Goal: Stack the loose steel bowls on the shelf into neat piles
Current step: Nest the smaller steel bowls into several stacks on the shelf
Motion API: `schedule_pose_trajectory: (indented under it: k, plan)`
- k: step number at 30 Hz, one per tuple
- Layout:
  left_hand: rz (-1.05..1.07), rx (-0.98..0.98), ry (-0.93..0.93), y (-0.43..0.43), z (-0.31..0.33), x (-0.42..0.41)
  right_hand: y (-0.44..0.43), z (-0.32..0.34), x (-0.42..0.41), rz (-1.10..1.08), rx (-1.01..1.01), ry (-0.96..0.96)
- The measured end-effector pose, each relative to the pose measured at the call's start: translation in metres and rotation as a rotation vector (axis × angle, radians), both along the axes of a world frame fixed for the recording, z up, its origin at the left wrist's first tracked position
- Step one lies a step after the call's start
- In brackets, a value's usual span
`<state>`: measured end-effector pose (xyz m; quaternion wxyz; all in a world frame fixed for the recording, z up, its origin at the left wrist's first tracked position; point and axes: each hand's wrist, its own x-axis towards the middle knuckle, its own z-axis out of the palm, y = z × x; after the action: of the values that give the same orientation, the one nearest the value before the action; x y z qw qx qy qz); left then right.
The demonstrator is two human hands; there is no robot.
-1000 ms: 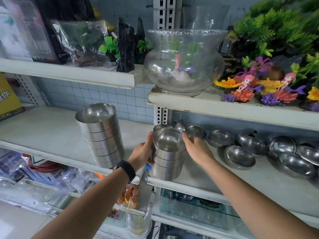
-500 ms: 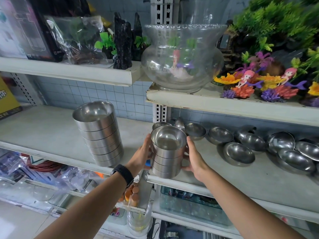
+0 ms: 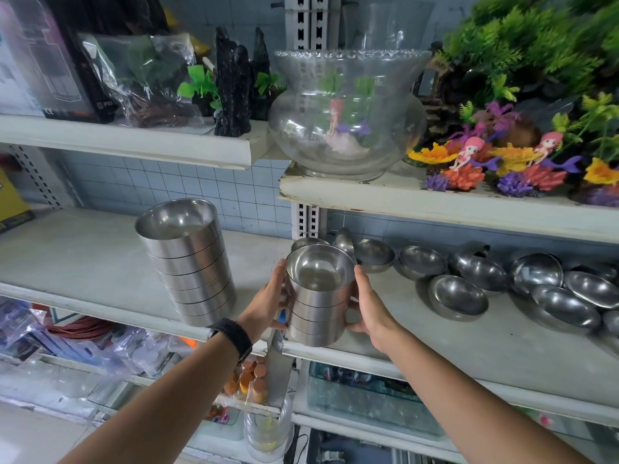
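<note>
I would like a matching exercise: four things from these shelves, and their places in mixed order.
1 tall pile
2 short pile
3 loose bowls
4 glass fishbowl

a held between left hand and right hand
b on the upper shelf
c scattered on the middle shelf, right
d standing alone, middle shelf, left

Pairs: 1-d; 2-a; 3-c; 4-b

CE mark on black box [image 3: 72, 78]; other print illegible.

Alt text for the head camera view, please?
A left hand and right hand hold a short stack of steel bowls at a shelf's edge. A taller stack stands to its left; loose bowls lie to its right.
</note>
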<state>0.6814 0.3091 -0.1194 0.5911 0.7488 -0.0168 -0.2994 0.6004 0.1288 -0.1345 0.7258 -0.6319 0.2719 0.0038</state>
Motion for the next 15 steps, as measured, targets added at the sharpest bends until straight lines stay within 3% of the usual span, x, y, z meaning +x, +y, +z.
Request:
schedule_pose_trajectory:
  k: [15]
  plan:
    - [0.005,-0.005,0.007,0.0058,-0.0017,0.0044,0.0019,-0.0040,0.0029,-0.009,-0.029,0.010]
